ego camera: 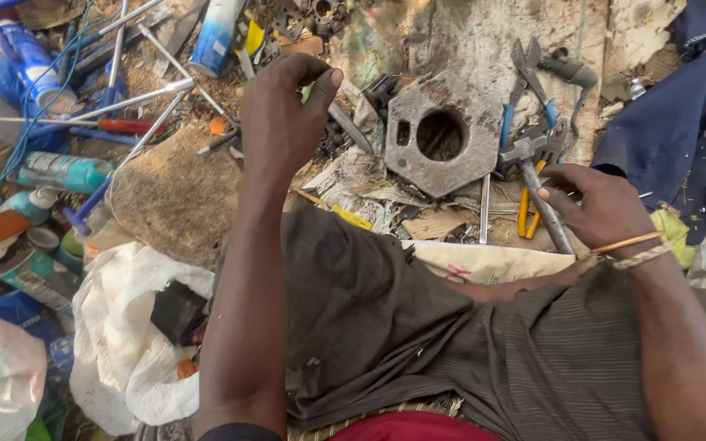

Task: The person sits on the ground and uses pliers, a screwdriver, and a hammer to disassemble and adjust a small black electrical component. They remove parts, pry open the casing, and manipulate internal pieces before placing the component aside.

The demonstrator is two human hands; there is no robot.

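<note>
While your right hand (594,204) is gripping the hammer (542,196) handle, head pointing away toward the metal plate (439,135), your left hand (283,114) is pinching something small farther out.

This is a rough repair workshop set on the ground, with no bench. Tools lie on the dirt at the far right: pliers with blue handles (533,90), a small hammer (537,175) and a rusty metal plate with a round hole (439,135). On the left there are spray cans (59,171), thin metal rods (136,98) and a white sack (120,343).
</note>
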